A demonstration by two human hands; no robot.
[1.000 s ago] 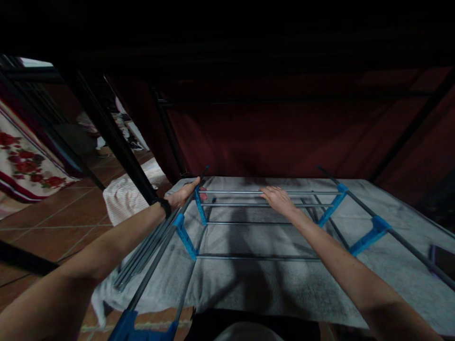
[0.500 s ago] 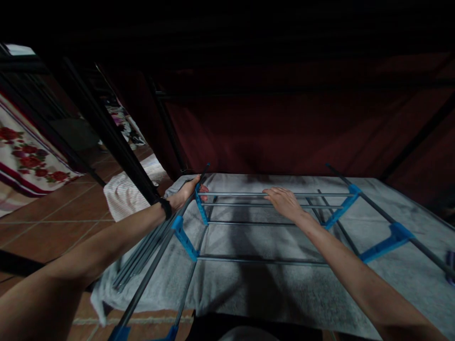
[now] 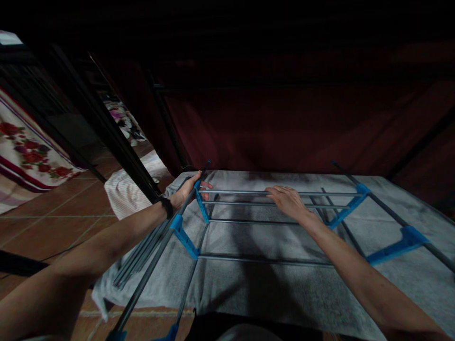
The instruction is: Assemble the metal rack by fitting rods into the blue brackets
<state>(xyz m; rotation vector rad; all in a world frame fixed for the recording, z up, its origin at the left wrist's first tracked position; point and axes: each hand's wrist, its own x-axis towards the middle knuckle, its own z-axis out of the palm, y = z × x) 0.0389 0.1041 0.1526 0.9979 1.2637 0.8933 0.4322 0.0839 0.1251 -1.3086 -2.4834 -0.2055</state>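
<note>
Your left hand (image 3: 186, 189) has its grip wrapped around the long dark metal side pole (image 3: 156, 258) of a rack frame of grey metal rods (image 3: 263, 258) lying on a grey cloth (image 3: 266, 289) over the floor, while your right hand (image 3: 287, 201) rests with its grip curled over the farthest crossbar (image 3: 241, 192). Four blue plastic connectors (image 3: 183, 234) join the rods, two on each side. A bundle of loose grey rods (image 3: 137, 258) lies just beside the left pole, with a white striped cloth (image 3: 124, 194) on the brown tiled floor (image 3: 53, 227) and a dark red fabric wall (image 3: 284, 128) behind.
</note>
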